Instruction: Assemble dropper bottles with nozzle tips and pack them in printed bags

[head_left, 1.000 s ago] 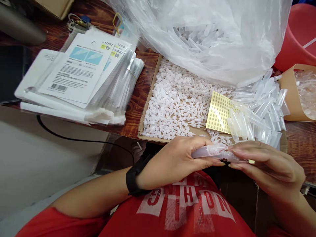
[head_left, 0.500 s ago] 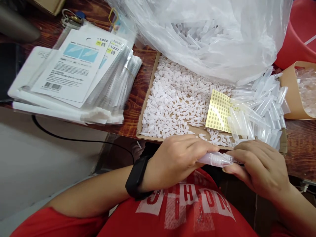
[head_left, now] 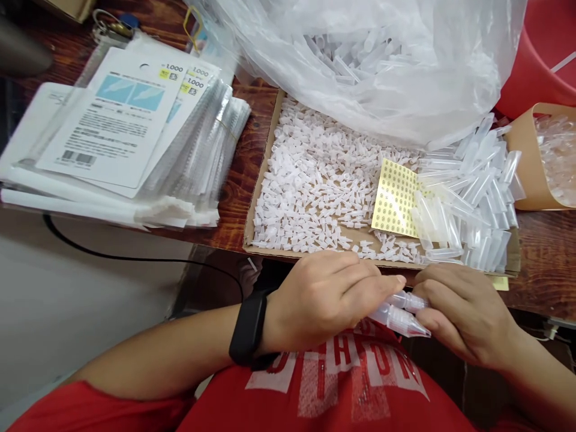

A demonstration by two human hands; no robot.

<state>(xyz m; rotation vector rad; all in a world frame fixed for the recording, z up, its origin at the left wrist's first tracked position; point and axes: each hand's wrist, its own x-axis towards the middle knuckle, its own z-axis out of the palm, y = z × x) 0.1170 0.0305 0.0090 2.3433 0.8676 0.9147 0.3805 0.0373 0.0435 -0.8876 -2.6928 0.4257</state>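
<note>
Printed cards (head_left: 108, 117) lie at the front edge of the table (head_left: 544, 258); the left hand (head_left: 330, 294) grips two clear tubes (head_left: 399, 320) near the cardboard tray's (head_left: 248, 231) front edge; the right hand's (head_left: 470, 312) grip is closed on the farther tube's (head_left: 409, 300) end.

There are two bare hands, one left hand (head_left: 330, 303) and one right hand (head_left: 465, 318), and two translucent plastic tubes with ribbed necks (head_left: 400, 321) held at them. One black wristband (head_left: 248, 329) shows. One shallow brown cardboard tray (head_left: 357, 236) bears one yellow printed sticker sheet (head_left: 393, 201), small white plastic nozzles (head_left: 310, 174) too many to count, and well over ten clear open plastic tubes (head_left: 488, 174). One large translucent plastic bag (head_left: 450, 90), one red plastic bin (head_left: 537, 72), one tan carton (head_left: 524, 159) and one black cable (head_left: 135, 258) appear. Three "1.000" price marks are visible on white printed cards (head_left: 112, 129).
</note>
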